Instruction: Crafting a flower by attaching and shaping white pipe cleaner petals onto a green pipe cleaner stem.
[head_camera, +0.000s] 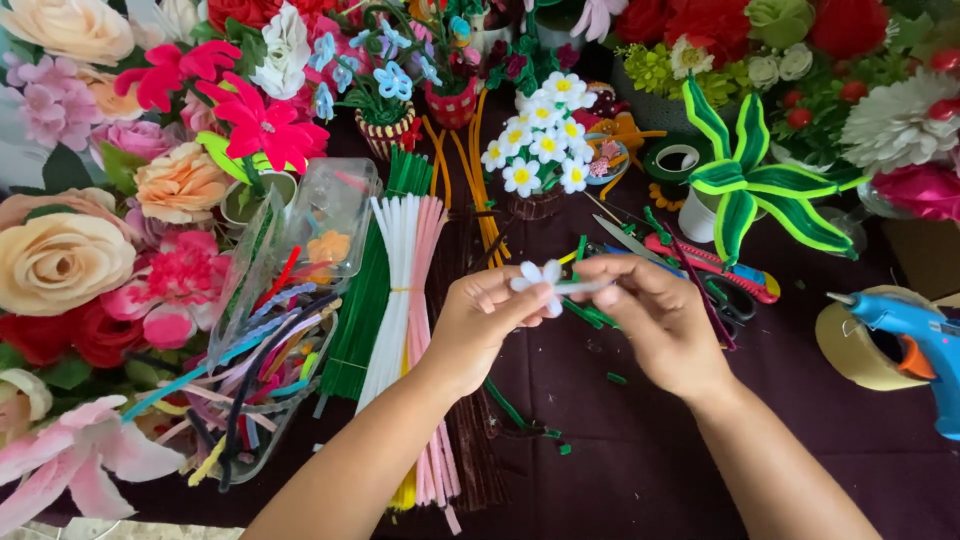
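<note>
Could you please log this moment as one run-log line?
left hand: holds white pipe-cleaner flower | right hand: pinches its stem | surface: dark cloth

A clear plastic package (270, 330) lies at the left of the dark table, long and bag-like, its mouth open toward the near edge. It is stuffed with fuzzy craft stems in blue, pink, red, yellow and black, some spilling out at the bottom. Just beyond it, touching its far end, stands a clear plastic box (335, 215) with rounded corners, something orange showing through its wall. Both sit beside the bundled green and white stems. No labels, signs or screens show anywhere among the flowers.
</note>
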